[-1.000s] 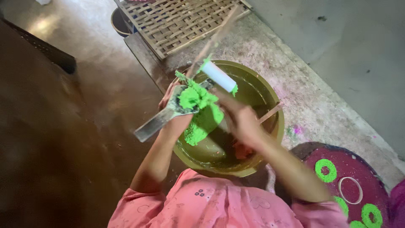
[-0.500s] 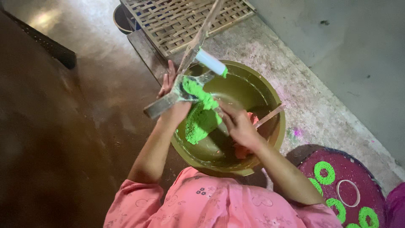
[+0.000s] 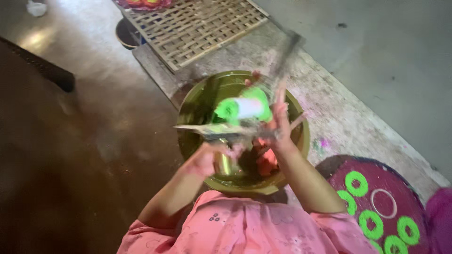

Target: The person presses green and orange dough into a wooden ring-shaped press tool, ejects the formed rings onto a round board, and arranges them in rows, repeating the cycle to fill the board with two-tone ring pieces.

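I am over a wide brass-coloured bowl [image 3: 189,109] on the floor, in a blurred frame. My left hand [image 3: 206,159] is closed low over the bowl's near side, on the handle end of a flat metal blade [image 3: 207,129] that lies level across the bowl. My right hand [image 3: 278,123] is raised at the bowl's right, fingers up around a white roller [image 3: 248,108] smeared with bright green paste [image 3: 227,110]. The roller's thin stick [image 3: 289,49] slants up and away. An orange-red lump [image 3: 266,162] lies inside the bowl.
A woven bamboo tray [image 3: 197,23] lies beyond the bowl, with a dark round pot [image 3: 125,34] at its left. At my right is a dark red round board [image 3: 343,176] with several green rings [image 3: 359,183] and a white ring [image 3: 384,203]. Dark floor spreads left.
The blade has swung from tilted to level. My left hand has dropped below it. The roller has come down toward the bowl's middle, and the green paste spread on the blade no longer shows.
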